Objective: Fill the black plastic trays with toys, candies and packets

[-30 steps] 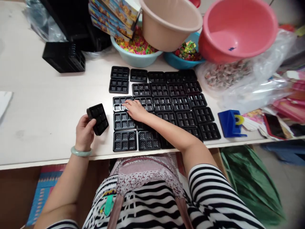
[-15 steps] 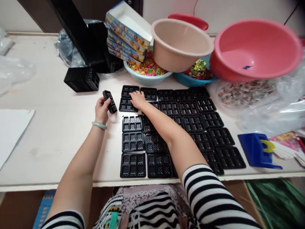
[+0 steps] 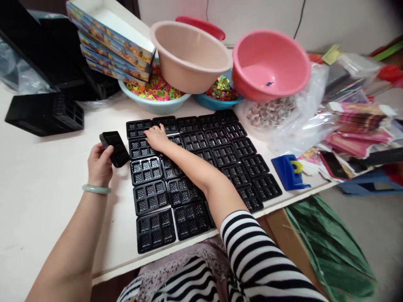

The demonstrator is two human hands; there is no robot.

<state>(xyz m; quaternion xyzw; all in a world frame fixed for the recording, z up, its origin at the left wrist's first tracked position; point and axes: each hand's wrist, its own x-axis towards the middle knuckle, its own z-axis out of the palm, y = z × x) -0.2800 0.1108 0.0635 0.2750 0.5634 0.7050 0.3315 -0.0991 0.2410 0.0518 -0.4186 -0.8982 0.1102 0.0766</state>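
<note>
Black plastic trays [image 3: 155,230] cover part of the white table [image 3: 116,235] in rows; the right hand's [image 3: 157,138] spread fingers touch one near the far-left corner. The left hand [image 3: 100,163] pinches a tray stack [image 3: 116,149]; basins [image 3: 192,58] stand by the wall [image 3: 258,16].

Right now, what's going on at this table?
A person stands at a white table laid with rows of black six-compartment trays. The left hand holds up a small black tray or short stack of them, just off the left edge of the rows. The right hand rests on the trays at the far left of the rows. Behind them, a light blue basin holds small colorful rings, and a pink basin and a beige basin stand nearby.
</note>
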